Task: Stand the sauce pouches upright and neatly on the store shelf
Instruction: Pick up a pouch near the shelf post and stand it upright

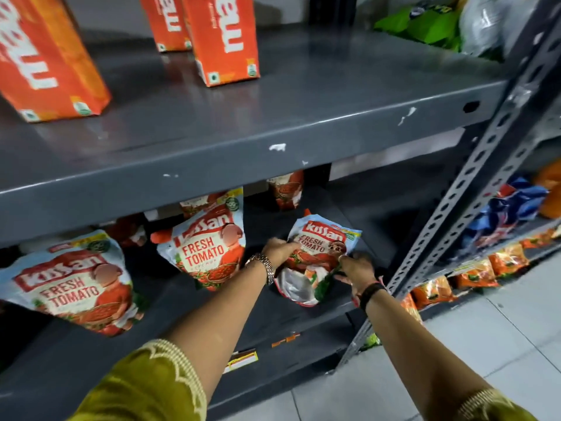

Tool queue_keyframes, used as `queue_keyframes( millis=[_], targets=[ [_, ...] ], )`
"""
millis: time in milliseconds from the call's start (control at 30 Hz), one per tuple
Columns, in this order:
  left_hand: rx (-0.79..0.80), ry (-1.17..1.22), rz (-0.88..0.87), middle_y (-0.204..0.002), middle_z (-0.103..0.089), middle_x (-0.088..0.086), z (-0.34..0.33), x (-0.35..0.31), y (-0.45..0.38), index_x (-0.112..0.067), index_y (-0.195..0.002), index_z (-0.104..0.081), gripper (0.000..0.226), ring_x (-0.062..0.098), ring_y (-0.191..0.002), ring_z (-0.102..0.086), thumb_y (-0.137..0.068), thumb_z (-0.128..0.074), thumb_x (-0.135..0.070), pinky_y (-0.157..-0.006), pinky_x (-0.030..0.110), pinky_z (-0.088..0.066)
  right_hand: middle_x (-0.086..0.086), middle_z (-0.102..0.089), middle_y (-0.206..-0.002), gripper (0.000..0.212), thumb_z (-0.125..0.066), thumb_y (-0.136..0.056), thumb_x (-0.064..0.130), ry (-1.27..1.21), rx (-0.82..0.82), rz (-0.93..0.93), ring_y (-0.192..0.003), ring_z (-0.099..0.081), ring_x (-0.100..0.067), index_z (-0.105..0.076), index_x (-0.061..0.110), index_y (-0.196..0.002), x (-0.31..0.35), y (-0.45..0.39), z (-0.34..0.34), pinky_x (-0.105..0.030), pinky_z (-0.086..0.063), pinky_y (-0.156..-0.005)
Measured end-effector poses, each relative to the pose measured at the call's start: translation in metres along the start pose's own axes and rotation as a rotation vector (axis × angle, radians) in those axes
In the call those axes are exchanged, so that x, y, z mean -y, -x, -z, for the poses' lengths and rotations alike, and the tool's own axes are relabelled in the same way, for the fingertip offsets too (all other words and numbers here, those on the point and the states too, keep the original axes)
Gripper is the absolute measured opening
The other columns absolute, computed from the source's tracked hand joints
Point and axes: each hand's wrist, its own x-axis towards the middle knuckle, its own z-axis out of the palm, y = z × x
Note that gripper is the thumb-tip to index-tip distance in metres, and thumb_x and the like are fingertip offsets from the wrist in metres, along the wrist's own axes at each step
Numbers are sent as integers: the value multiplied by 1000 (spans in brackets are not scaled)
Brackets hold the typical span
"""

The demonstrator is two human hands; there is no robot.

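Observation:
Red and white tomato sauce pouches stand on the lower grey shelf [303, 338]. One pouch [318, 247] sits tilted near the shelf's right end, its white base turned toward me. My left hand [277, 249] grips its left side and my right hand [356, 265] grips its lower right edge. A second pouch [206, 247] stands upright just left of my left hand. A third pouch [73, 284] stands at the far left. Further pouches [287, 189] are partly hidden at the back under the upper shelf.
The upper shelf [273, 123] overhangs the pouches and carries orange juice cartons [224, 41]. A perforated metal upright [455, 208] frames the right end. Beyond it, a neighbouring rack holds orange snack packets [476, 275] and blue bags [510, 208]. Green bags [425, 22] lie top right.

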Motion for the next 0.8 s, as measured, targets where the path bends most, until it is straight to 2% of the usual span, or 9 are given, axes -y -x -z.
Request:
queue_keyframes(
  millis=[100, 167, 233, 300, 400, 500, 567, 667, 800],
  targets=[
    [-49, 48, -34, -109, -70, 22, 0, 2, 6, 1, -101, -69, 30, 24, -90, -66, -75, -68, -14, -90, 35, -53, -11, -59, -95, 14, -50, -86, -1, 16, -32, 67, -91, -55, -26, -60, 10, -84, 7, 0, -1, -40, -52, -69],
    [-91, 97, -78, -109, -70, 18, 0, 1, 14, -3, -104, -69, 33, 25, -96, -67, -74, -69, -16, -93, 38, -53, -2, -56, -72, 32, -54, -83, -5, 48, -71, 182, -82, -53, -24, -47, 17, -61, 18, 0, -1, -42, -52, -72],
    [-156, 145, -140, -111, -70, 16, 1, -5, 19, -5, -106, -68, 33, 26, -102, -66, -75, -69, -15, -95, 41, -51, 8, -47, -61, 44, -58, -80, -7, 72, -83, 341, -65, -50, -16, -41, 25, -55, 36, 9, 0, -20, -50, -63],
    [-190, 195, -204, -113, -69, 14, 0, -14, 23, -7, -104, -67, 27, 26, -105, -65, -79, -65, -13, -96, 43, -51, 7, -56, -67, 35, -59, -79, -7, 108, -36, 482, -61, -52, -7, -54, 25, -65, 55, 18, 2, -8, -47, -57],
    [-255, 184, -292, -114, -68, 17, -3, -25, 26, -5, -105, -65, 22, 28, -103, -64, -84, -58, -9, -92, 47, -52, -10, -68, -83, 17, -65, -76, -4, 121, -117, 628, -76, -59, -15, -67, 8, -88, 78, 17, 0, -29, -53, -74],
    [-307, 152, -346, -115, -66, 19, -8, -24, 28, -3, -106, -63, 21, 30, -105, -62, -88, -51, -6, -94, 46, -51, 4, -62, -72, 17, -63, -77, -2, 86, -117, 592, -78, -59, -16, -64, 13, -86, 83, 12, -5, -33, -52, -77],
    [-317, 71, -352, -120, -64, 18, -12, -19, 27, -1, -114, -60, 28, 30, -114, -59, -89, -48, -5, -100, 39, -47, 2, -60, -72, 17, -61, -78, -5, 94, -104, 569, -79, -57, -18, -65, 6, -90, 78, 5, -5, -34, -51, -79],
    [-266, -34, -329, -135, -54, 11, -13, -11, 30, -8, -132, -47, 42, 24, -126, -49, -90, -47, -6, -97, 24, -35, -15, -67, -90, 23, -56, -80, -9, 72, -84, 556, -85, -58, -21, -64, -1, -100, 69, 0, -4, -40, -52, -85],
    [-93, -5, -314, -144, -44, 7, -10, -8, 37, -17, -142, -32, 57, 20, -131, -42, -88, -46, -2, -111, 33, -33, -14, -62, -125, 43, -43, -85, -8, -6, -54, 394, -107, -58, -21, -54, 10, -122, 58, 5, -5, -38, -47, -95]
  ],
)
